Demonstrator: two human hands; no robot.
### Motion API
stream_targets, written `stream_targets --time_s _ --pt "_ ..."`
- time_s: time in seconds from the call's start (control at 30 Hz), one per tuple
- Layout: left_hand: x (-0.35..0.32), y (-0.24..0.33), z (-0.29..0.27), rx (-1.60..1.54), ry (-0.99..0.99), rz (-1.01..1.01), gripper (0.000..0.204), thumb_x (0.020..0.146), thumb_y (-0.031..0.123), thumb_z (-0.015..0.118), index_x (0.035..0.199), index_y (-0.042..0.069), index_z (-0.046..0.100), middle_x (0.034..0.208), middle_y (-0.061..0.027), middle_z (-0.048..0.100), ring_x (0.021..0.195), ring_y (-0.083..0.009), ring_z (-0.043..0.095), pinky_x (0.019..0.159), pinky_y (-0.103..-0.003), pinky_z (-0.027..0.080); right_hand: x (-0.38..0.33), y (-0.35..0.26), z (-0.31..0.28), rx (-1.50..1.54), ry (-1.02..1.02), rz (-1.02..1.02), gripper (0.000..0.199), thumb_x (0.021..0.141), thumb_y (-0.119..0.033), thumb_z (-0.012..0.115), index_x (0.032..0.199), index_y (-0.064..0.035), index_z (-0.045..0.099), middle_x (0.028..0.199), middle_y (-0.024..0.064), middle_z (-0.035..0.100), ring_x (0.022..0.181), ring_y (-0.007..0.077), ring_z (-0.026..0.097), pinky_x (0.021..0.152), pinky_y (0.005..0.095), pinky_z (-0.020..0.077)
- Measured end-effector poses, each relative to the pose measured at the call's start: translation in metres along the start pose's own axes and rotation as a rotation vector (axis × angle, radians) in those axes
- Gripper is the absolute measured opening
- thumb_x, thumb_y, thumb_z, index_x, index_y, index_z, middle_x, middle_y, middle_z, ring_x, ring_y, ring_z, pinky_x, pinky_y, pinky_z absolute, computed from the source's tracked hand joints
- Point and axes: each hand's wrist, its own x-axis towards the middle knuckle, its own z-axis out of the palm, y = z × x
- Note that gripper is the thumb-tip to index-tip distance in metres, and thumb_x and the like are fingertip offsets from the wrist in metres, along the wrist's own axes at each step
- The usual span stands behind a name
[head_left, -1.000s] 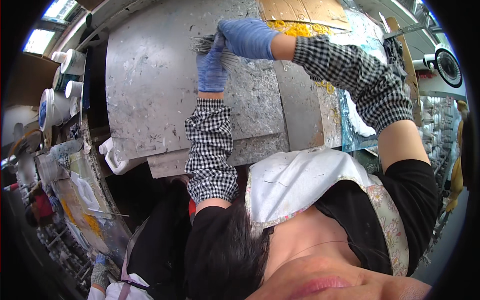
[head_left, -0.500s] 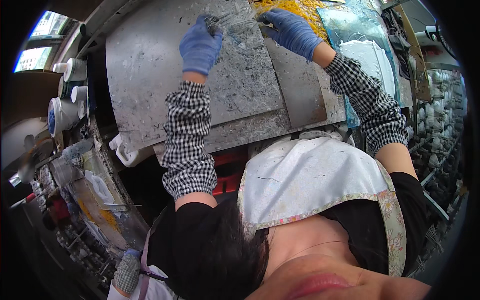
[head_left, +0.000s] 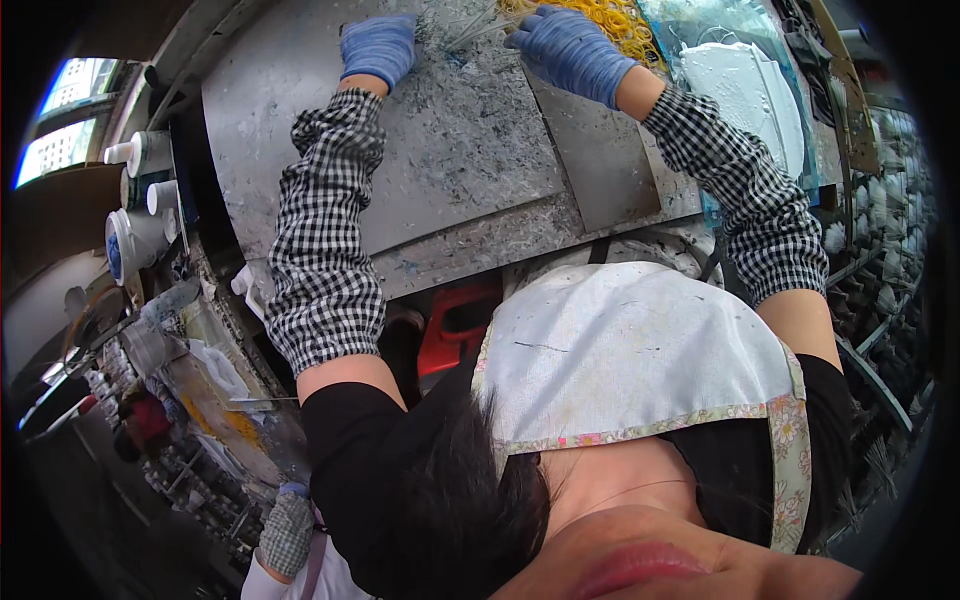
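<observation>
My left hand (head_left: pixel 378 48), in a blue glove, is near the far edge of the view over a grey metal sheet (head_left: pixel 400 200). Its fingers are curled in, and what they hold, if anything, is hidden. A loose group of thin, pale, clear-looking strands (head_left: pixel 468 32) lies between my hands. My right hand (head_left: pixel 572 54), in a matching glove, is to the right of these strands with fingers bent and pressed together. Whether a strand is in its fingertips is too small to see. Beyond it spreads a heap of yellow rubber bands (head_left: pixel 622 28).
A thick white paste (head_left: pixel 740 95) covers part of a blue-stained board at the far right. White tubs (head_left: pixel 137 240) stand at the left. Racks of white bristly bundles (head_left: pixel 890 220) line the right. Another person's gloved hand (head_left: pixel 293 492) shows at lower left.
My left hand has moved left and farther away, its fingers now turned from view. The right hand has shifted slightly left. The strands between them look more spread out.
</observation>
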Motion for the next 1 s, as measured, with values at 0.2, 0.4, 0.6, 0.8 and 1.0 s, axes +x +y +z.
stream_targets --time_s 0.2,0.4,0.6,0.8,1.0 --pt "-0.067 -0.02 -0.025 -0.615 -0.116 -0.217 0.048 0.084 0.038 0.07 0.115 0.003 0.064 0.105 -0.0156 0.071 0.098 -0.0267 0.067 0.09 -0.038 0.051 -0.043 -0.026 -0.017 0.592 0.014 0.448 0.021 0.089 -0.014 0.065 0.109 -0.0093 0.068 0.095 0.0047 0.068 0.085 0.0167 0.066 0.077 0.0318 0.0536" --pt "-0.107 0.069 -0.022 -1.994 0.125 -0.111 0.018 0.087 0.013 0.07 0.103 0.005 0.067 0.101 -0.0084 0.071 0.093 -0.0163 0.066 0.088 -0.03 0.053 -0.027 -0.084 -0.026 1.22 0.045 0.602 0.029 0.089 -0.024 0.072 0.112 -0.0072 0.068 0.098 0.0026 0.071 0.089 0.0074 0.064 0.082 0.0255 0.053" --pt "-0.136 0.057 -0.013 -1.958 0.271 -0.038 0.02 0.086 0.002 0.07 0.104 0.005 0.061 0.1 -0.0091 0.069 0.096 -0.0176 0.066 0.088 -0.03 0.054 0.021 -0.059 0.005 0.169 0.136 0.141 0.029 0.092 -0.035 0.064 0.11 -0.0123 0.07 0.093 0.0057 0.072 0.078 0.016 0.067 0.074 0.0274 0.0536" --pt "-0.158 0.071 -0.014 -2.09 0.165 0.038 0.024 0.086 -0.005 0.067 0.106 0.004 0.057 0.101 -0.0121 0.068 0.101 -0.0221 0.065 0.094 -0.036 0.052 0.051 -0.038 0.002 0.171 0.108 -0.183 0.013 0.078 -0.011 0.057 0.085 -0.0054 0.067 0.079 0.0121 0.064 0.077 0.0291 0.065 0.065 0.0391 0.0524" --pt "-0.176 0.088 -0.016 -2.162 0.175 -0.011 0.022 0.086 -0.001 0.068 0.105 0.004 0.058 0.1 -0.0111 0.067 0.1 -0.0228 0.064 0.096 -0.037 0.05 0.014 -0.052 -0.025 1.123 0.194 0.324 0.018 0.091 -0.023 0.06 0.098 -0.0081 0.067 0.082 0.0053 0.068 0.071 0.0162 0.063 0.065 0.0296 0.0513"
